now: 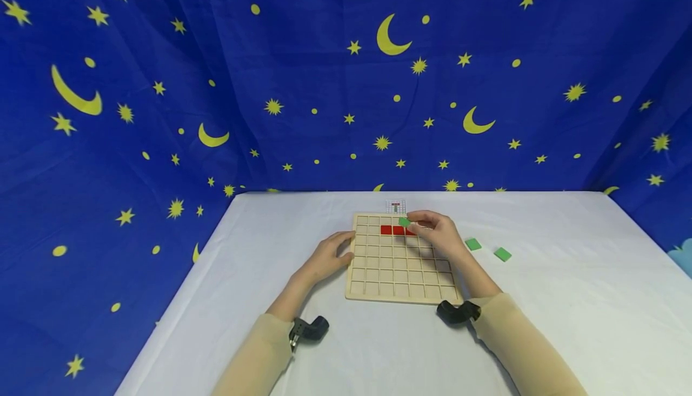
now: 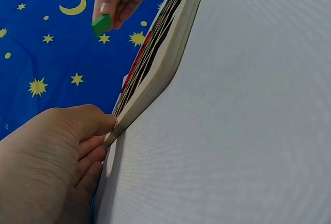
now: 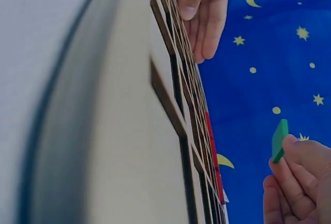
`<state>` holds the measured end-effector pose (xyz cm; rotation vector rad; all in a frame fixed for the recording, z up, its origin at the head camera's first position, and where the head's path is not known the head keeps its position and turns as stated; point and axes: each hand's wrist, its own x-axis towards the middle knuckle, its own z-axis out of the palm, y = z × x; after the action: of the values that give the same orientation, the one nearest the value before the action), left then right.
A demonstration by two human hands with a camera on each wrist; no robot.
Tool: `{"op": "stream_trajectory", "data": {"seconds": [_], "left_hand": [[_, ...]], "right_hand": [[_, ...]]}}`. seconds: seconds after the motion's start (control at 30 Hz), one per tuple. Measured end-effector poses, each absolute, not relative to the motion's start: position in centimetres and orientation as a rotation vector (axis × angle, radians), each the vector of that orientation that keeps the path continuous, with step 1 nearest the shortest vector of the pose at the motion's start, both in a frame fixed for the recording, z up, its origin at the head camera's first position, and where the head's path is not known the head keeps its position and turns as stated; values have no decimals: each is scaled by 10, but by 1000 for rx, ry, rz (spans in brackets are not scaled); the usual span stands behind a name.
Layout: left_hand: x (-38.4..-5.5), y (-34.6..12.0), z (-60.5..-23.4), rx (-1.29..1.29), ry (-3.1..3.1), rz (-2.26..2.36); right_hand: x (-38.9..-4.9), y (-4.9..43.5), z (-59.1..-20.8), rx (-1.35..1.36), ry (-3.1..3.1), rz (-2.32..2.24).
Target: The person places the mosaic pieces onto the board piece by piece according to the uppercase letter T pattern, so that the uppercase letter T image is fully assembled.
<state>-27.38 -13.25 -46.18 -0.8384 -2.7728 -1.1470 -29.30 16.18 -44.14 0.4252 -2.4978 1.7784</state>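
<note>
My right hand [image 1: 437, 232] pinches a green square tile [image 1: 404, 222] between thumb and fingertips, above the back part of a wooden grid board [image 1: 378, 276]. In the right wrist view, the held tile [image 3: 280, 141] is tilted and clear of the board. Three red tiles [image 1: 386, 229] sit side by side in a row near the board's back edge, the rightmost partly hidden by the right hand. My left hand [image 1: 327, 256] rests its thumb and fairly straight fingers against the board's left edge; the left wrist view shows the thumb [image 2: 95, 122] right at that edge.
Two loose green tiles, one nearer [image 1: 473, 244] and one farther right [image 1: 503, 254], lie on the white table [image 1: 567, 324] right of the board. Behind the board is a small printed pattern card [image 1: 396, 205]. A blue curtain [image 1: 324, 71] with stars and moons hangs behind.
</note>
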Motion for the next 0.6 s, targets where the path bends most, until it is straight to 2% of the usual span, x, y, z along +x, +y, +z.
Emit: {"op": "stream_trajectory", "data": {"seconds": [0.6], "left_hand": [[-275, -133, -464, -833, -2772, -1155]], "right_hand": [[-291, 157, -464, 534, -2564, 1579]]}}
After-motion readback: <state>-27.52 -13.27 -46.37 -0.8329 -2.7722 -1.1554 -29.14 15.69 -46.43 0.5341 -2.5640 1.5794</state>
